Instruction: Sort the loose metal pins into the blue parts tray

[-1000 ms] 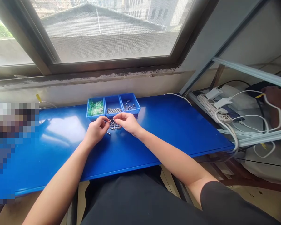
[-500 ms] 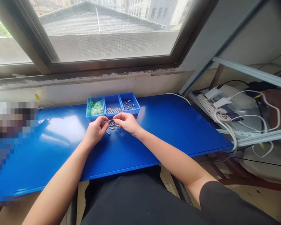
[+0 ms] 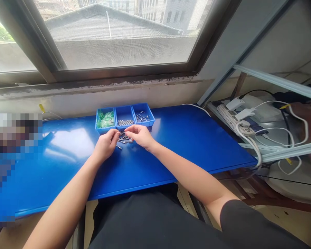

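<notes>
Loose steel pins [image 3: 124, 139], small heap, frame centre, on glossy blue tabletop [image 3: 67, 173]. Left hand [image 3: 106, 144], right hand [image 3: 141, 135] curled either side, fingertips close over heap, pinching anything: cannot tell. Blue three-compartment plastic tray [image 3: 124, 113] just behind, within easy reach: green plastic parts [image 3: 105, 119], steel cylinders [image 3: 125, 122], short steel pins [image 3: 143, 117].

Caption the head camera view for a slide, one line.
Left hand and right hand handling loose metal pins by a blue tray on a blue table.

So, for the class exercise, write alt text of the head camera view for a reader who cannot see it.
A person's left hand and right hand meet over a heap of metal pins on a blue table beside a blue three-compartment tray holding green pieces, short metal cylinders and more pins.
</notes>
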`<state>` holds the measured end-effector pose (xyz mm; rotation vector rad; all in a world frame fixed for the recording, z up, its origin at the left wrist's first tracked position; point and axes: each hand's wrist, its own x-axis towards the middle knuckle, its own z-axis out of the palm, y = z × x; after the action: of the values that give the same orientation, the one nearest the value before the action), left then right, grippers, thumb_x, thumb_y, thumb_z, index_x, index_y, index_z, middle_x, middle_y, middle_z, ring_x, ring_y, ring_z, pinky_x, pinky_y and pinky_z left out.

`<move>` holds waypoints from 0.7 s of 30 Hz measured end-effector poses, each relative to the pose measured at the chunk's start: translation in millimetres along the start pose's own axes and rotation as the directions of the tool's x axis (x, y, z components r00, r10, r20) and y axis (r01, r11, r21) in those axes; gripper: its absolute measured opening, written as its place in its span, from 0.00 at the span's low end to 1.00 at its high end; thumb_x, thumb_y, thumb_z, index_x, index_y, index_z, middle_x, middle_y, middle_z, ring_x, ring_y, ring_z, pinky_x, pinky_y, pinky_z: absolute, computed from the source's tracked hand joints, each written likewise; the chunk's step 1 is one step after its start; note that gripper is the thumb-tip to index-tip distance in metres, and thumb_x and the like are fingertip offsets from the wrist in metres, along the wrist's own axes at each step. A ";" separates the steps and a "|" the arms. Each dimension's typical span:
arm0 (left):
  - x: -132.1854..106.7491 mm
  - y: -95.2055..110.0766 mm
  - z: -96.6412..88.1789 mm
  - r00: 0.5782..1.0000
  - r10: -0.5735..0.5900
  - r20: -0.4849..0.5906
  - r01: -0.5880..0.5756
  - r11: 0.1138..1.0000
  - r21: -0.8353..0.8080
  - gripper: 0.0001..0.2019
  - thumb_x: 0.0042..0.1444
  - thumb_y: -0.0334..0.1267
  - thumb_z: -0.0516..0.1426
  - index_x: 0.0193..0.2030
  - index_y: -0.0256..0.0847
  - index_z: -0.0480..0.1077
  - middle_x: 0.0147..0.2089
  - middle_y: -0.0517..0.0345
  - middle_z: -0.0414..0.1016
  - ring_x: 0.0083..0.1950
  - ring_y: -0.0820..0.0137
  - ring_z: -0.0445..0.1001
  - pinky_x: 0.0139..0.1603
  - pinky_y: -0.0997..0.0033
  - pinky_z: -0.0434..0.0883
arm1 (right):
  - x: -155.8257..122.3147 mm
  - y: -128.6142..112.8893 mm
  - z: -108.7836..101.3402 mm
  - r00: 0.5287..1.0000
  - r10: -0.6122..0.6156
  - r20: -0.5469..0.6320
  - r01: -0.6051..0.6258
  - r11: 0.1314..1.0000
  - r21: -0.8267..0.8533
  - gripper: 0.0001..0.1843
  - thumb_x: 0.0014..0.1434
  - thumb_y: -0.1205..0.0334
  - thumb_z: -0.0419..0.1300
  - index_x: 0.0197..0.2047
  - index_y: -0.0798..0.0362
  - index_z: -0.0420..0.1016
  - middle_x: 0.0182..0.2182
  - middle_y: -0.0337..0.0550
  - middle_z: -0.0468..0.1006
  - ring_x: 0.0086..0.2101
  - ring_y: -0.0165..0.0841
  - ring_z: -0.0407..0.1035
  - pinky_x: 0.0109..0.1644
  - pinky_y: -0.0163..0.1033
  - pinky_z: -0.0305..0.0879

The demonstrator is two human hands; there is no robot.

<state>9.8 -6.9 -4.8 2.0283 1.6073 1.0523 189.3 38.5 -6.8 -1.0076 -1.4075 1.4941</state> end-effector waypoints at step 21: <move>0.4 -0.9 -0.9 0.999 0.034 -0.042 -0.033 0.999 0.017 0.13 0.64 0.46 0.52 0.37 0.41 0.72 0.25 0.62 0.70 0.24 0.74 0.64 0.28 0.75 0.63 | -1.5 -1.6 1.4 1.000 -0.012 -0.012 0.013 1.000 0.020 0.13 0.47 0.58 0.68 0.35 0.56 0.78 0.29 0.40 0.79 0.30 0.28 0.72 0.37 0.34 0.69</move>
<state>8.5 -6.4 -4.7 2.0635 1.6128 1.1043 188.6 36.7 -5.1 -0.9924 -1.3853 1.4878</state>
